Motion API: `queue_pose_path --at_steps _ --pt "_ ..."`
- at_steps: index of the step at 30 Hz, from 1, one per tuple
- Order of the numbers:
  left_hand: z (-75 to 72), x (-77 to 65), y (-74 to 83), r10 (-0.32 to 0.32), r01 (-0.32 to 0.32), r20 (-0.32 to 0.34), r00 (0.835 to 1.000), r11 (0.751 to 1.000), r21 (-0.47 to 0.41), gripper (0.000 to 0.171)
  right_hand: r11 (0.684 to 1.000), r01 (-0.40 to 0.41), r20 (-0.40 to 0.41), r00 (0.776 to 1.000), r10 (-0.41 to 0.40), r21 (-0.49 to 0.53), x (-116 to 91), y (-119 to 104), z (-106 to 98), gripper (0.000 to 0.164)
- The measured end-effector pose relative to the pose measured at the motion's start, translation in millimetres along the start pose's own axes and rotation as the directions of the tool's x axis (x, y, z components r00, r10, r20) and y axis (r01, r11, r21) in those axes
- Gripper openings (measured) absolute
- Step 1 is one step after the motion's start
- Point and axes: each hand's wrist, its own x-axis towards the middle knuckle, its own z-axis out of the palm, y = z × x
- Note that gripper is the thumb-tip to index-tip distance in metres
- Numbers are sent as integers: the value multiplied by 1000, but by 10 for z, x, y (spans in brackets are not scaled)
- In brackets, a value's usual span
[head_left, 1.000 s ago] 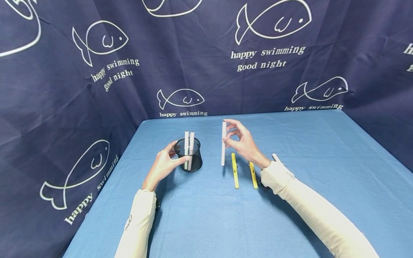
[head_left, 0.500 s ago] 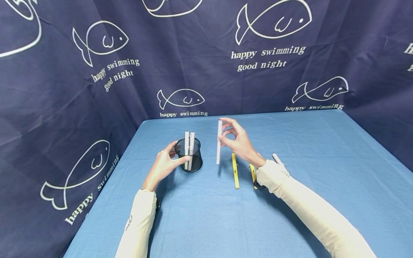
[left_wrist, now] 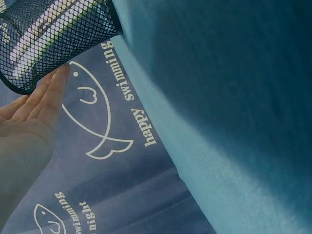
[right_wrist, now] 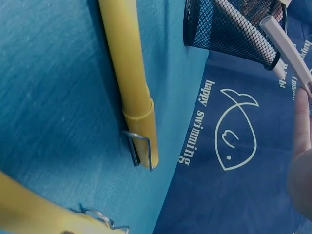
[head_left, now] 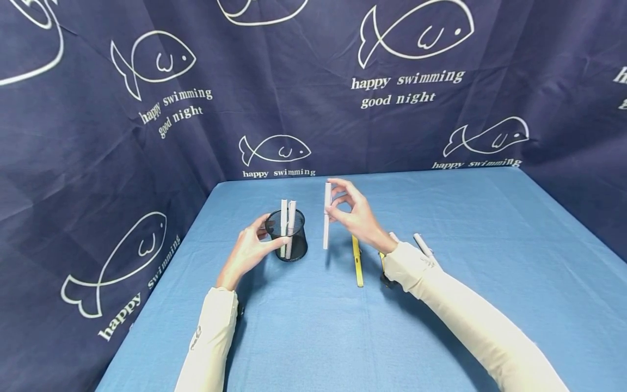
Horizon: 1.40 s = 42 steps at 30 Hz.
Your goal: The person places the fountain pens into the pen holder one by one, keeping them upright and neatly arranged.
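Note:
My left hand (head_left: 246, 251) grips a black mesh pen holder (head_left: 300, 251), thumb across its front and fingers behind. Two whitish pens (head_left: 284, 215) stand inside it, their caps rising above the rim. In the left wrist view, the fingertips rest along the mesh wall. To the right of the holder, my right hand (head_left: 357, 216) pinches a pale pinkish-white pen (head_left: 326, 233) held upright above the table. The right wrist view shows this pen's lower end overlapping the holder's rim. Below the right hand lies a yellow pen (head_left: 358, 267) with a wire clip.
A second yellow pen (right_wrist: 44, 207) is mostly hidden by the right sleeve in the head view. Beyond that forearm lie a white pen (head_left: 422, 244) and the tip of another pale pen (head_left: 393, 236). Dark fish-print cloth (head_left: 401, 130) hangs behind the blue table (head_left: 303, 326).
My right hand has moved left toward the pen holder with the pale pen still upright in its pinch. The left hand and the holder have stayed in place.

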Motion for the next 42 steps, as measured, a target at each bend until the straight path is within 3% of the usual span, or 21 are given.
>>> queue_pose_path --at_steps 16,31,42 --pt "4 7 -1 -18 18 7 1000 1000 13 93 999 39 -7 999 -39 2 55 -34 90 58" --pt "12 0 1 -7 7 -7 1000 1000 1 92 996 49 -20 999 -48 76 139 -36 189 58" --pt "13 -4 12 -26 26 1 1000 1000 1 93 997 53 -32 998 -51 60 204 -46 223 60"
